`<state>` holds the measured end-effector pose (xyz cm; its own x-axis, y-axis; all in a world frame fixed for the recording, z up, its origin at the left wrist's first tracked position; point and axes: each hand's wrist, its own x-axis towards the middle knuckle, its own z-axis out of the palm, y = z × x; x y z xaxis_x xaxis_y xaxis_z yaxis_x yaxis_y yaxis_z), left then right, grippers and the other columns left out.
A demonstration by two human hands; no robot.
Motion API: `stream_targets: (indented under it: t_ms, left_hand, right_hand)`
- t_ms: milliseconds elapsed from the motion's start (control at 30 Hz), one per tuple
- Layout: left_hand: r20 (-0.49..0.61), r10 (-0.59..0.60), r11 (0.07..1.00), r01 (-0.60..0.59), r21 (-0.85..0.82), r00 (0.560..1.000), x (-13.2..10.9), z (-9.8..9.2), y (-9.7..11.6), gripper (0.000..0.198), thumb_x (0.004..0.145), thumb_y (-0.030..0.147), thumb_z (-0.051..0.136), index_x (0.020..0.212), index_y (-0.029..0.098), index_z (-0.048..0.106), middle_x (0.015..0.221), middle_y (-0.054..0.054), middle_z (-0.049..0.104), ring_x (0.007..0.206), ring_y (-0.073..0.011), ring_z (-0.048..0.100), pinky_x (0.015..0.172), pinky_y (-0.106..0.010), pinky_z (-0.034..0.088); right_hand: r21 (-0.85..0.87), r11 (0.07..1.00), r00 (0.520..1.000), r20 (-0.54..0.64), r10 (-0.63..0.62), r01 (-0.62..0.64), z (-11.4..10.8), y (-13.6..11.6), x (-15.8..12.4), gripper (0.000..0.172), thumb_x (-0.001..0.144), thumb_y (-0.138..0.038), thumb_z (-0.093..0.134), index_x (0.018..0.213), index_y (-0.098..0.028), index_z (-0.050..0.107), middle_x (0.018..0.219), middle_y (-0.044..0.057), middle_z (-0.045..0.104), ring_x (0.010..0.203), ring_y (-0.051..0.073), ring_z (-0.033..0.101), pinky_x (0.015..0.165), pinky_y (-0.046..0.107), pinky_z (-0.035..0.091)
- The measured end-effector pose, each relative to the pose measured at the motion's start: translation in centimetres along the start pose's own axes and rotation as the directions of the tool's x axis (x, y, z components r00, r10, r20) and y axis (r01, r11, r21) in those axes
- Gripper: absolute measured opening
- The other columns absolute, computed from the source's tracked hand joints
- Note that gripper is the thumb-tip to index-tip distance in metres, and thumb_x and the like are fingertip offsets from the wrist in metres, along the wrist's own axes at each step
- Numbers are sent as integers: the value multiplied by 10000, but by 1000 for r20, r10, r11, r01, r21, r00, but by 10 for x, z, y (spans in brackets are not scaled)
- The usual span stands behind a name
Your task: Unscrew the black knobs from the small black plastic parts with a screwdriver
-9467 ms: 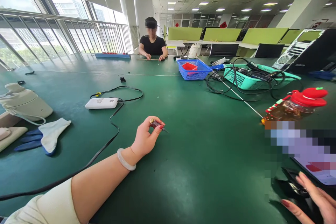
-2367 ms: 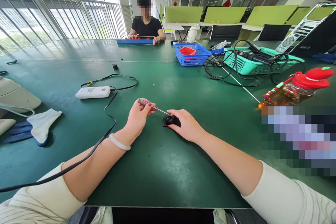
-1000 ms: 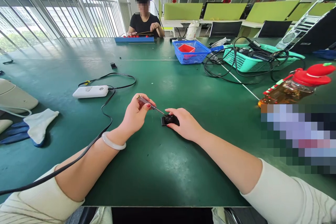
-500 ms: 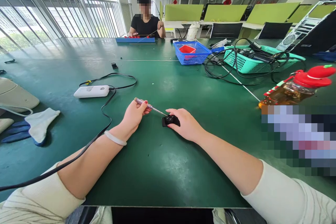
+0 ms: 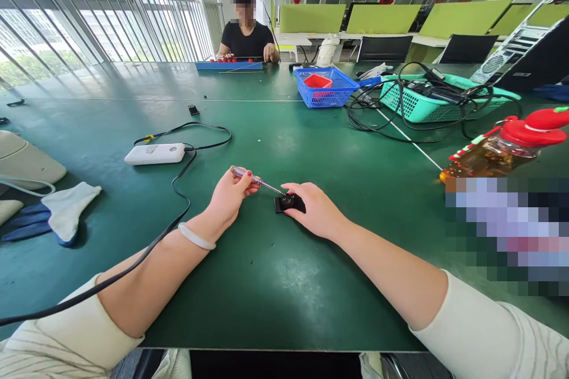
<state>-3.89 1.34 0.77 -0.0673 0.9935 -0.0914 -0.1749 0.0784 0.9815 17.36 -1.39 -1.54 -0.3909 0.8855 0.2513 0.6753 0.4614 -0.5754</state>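
My left hand (image 5: 233, 191) is closed around the clear handle of a screwdriver (image 5: 269, 187), whose metal shaft slants down to the right. Its tip meets the top of a small black plastic part (image 5: 287, 202), though the exact contact spot is too small to make out. That part has a flat plate on its left side and a rounded middle. Thumb and fingers of my right hand (image 5: 315, 208) grip it from the right, low over the green table (image 5: 284, 284), and hide its right end.
A white power bank (image 5: 155, 154) with a black cable lies to the left, near a blue-white glove (image 5: 71, 210). Blue (image 5: 329, 95) and teal (image 5: 448, 106) baskets stand at the back right, a red-lidded bottle (image 5: 498, 148) nearer. Across the table sits a person (image 5: 246, 38).
My left hand and the screwdriver have shifted slightly to the right, toward the black part. My right hand stays almost still. The person opposite has lowered a raised hand.
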Motion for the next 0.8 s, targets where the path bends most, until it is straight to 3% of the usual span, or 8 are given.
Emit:
stream_targets:
  t_ms: [233,567,667,800]
  left_hand:
    - [3,-23,998,24,-61,1000,-3,0,2,259,802,307,760,824,168,543,761,-11,706,669,-96,649,676,-233,526]
    - [75,211,977,-208,-45,975,-7,-2,2,474,672,517,831,876,200,544,807,-20,720,754,-158,674,711,-300,544]
    - [65,337,941,-338,7,939,-6,-5,2,481,703,570,791,891,205,540,810,-24,712,768,-172,672,719,-318,545]
    - [94,525,842,-532,83,846,-11,-8,5,427,790,589,709,895,209,542,749,-10,675,708,-154,634,693,-305,524]
  right_hand:
    - [-4,1000,1000,-1,-6,6,-1,-1,0,496,810,-168,733,1277,-228,575,1091,79,690,1083,254,602,983,494,485]
    - [3,1000,1000,13,4,-4,-2,-3,0,483,818,-190,738,1273,-233,583,1089,75,693,1093,252,605,996,490,483]
    - [2,1000,1000,12,0,0,-2,-2,0,474,820,-192,733,1269,-236,586,1098,75,693,1095,251,607,1001,496,484]
    - [-3,1000,1000,6,-9,9,0,1,0,458,828,-189,724,1264,-237,595,1108,77,694,1114,248,605,1017,498,482]
